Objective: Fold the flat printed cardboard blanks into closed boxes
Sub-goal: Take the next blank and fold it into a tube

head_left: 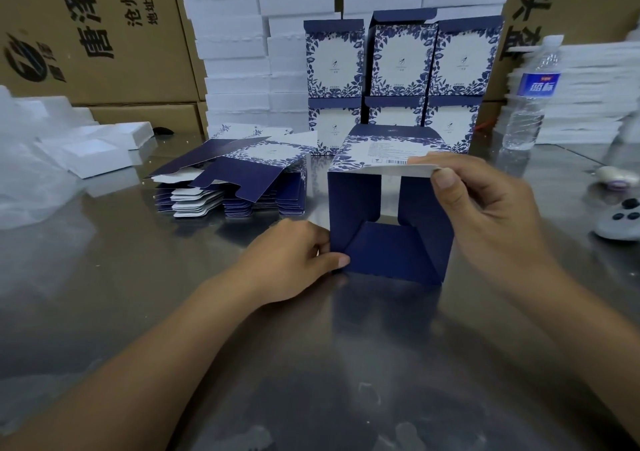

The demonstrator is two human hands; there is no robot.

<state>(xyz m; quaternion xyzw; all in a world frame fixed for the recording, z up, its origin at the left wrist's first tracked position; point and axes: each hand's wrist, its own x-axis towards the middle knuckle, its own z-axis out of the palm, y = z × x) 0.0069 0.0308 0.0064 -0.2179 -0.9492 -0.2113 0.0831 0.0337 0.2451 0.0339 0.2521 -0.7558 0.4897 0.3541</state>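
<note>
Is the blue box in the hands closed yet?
Open. The box has a gap between its side flaps; the right hand pinches its top flap, the left hand holds a lower corner.

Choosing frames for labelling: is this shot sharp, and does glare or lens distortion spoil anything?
Head view: the half-folded box, left hand and right hand are sharp. Head view: the steel table gives dull reflections, no blown-out glare. Head view: wide-angle bending tilts the water bottle, which looks soft, and the brown cartons at the edges.
</note>
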